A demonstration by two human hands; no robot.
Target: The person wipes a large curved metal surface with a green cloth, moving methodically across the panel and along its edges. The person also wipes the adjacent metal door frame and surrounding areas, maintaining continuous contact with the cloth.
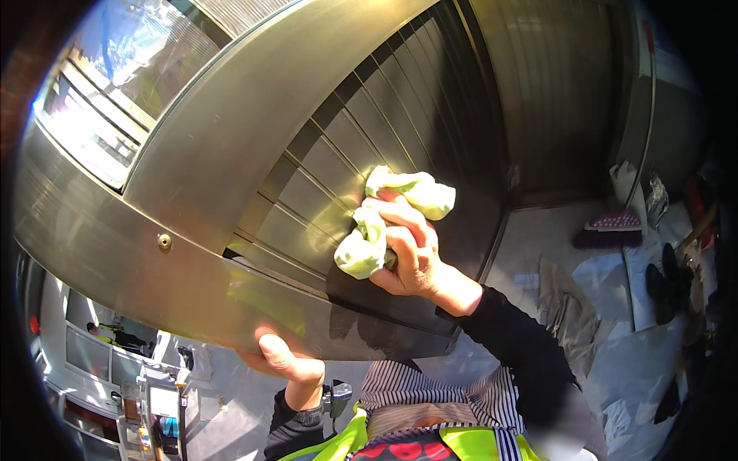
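Observation:
My right hand [412, 248] holds a crumpled pale green cloth [360, 253] against the grooved face [323, 173] of a large brass-toned metal panel. Its fingers are curled into the cloth, and folds stick out on both sides. Thin parallel lines run across that dark, shiny face, which reflects the cloth. Lower down, my left hand [282, 360] grips the edge of the panel's smooth metal border [190, 288], thumb on the front. The other fingers of that hand are mostly hidden behind the edge. A small round fitting [165, 241] sits in the border at left.
At right, a broom [608, 229] with a purple head stands on the floor, near crumpled sheeting [568, 311]. A cart [164, 415] with items on it is at lower left. Farther back there, another person [118, 337] is visible. A glazed opening [132, 69] lies at upper left.

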